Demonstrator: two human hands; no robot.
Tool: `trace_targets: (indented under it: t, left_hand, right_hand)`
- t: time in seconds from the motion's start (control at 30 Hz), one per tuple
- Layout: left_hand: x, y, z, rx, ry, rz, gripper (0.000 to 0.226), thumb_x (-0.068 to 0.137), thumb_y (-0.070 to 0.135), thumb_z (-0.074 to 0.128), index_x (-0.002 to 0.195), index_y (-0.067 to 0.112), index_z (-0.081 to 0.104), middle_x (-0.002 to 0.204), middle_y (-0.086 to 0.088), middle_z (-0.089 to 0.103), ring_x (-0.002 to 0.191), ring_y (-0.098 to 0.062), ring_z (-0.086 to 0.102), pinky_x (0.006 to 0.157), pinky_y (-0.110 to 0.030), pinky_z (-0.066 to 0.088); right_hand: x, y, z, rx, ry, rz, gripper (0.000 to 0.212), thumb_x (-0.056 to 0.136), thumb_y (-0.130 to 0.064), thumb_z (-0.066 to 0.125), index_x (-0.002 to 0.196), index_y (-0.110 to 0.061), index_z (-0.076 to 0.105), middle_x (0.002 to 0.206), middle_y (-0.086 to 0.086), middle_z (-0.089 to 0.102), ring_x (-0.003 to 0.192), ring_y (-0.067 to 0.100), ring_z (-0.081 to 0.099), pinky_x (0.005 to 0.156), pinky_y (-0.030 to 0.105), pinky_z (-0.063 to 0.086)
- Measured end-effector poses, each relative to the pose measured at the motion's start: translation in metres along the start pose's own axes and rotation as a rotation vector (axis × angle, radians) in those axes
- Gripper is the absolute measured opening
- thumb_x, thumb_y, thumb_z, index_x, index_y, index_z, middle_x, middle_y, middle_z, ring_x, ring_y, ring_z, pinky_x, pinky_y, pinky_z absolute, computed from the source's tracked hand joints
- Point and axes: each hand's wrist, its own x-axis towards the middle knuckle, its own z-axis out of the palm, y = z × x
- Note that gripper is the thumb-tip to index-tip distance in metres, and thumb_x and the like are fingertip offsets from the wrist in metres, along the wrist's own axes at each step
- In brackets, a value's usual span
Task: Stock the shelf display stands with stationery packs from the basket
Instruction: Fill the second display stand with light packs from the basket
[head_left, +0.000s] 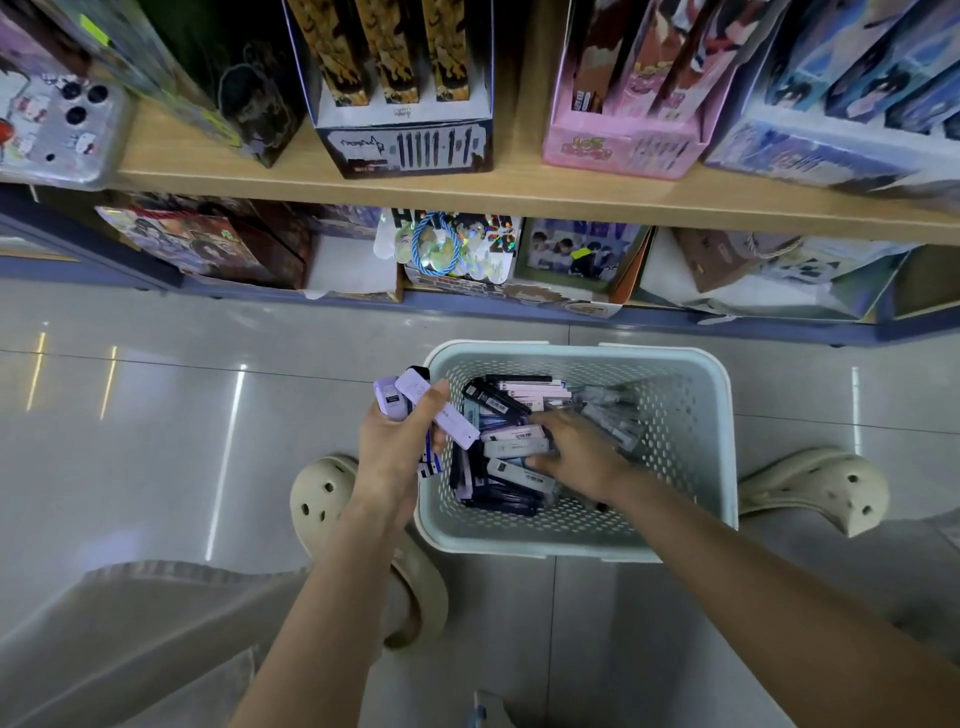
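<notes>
You are still gathering stock: your left hand is curled round a bunch of slim lilac stationery packs, held just beside the rim of the pale blue perforated plastic basket. Your right hand reaches down into the basket, fingers spread over the jumbled pile of black, white and lilac packs beneath it; whether it has closed on one cannot be told. Next, I judge, you should pick one more and carry the bunch up to the printed cardboard display stands on the wooden shelf well beyond both hands.
</notes>
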Motion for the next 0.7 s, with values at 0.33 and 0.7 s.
trace_targets:
  t: [0.33,0.7]
  left_hand:
    - [0.008,-0.004,0.003,0.043,0.033,-0.073,0.019,0.092,0.016,0.059,0.076,0.01,0.052,0.063,-0.006,0.048,0.054,-0.017,0.041,0.055,-0.031,0.035]
    - [-0.012,-0.006,0.014,0.074,-0.013,-0.112,0.008,0.091,0.005,0.055,0.085,0.008,0.05,0.063,-0.004,0.052,0.049,-0.012,0.054,0.046,-0.02,0.046]
  right_hand:
    - [0.012,-0.012,0.001,-0.087,-0.041,0.055,0.032,0.097,-0.021,0.049,0.124,-0.003,0.049,0.129,0.015,0.047,0.111,0.03,0.054,0.088,0.03,0.042]
    - [-0.041,-0.027,-0.033,0.401,0.183,0.077,0.014,0.1,-0.02,0.043,0.109,-0.012,0.051,0.07,-0.001,0.059,0.058,0.01,0.057,0.052,0.016,0.044]
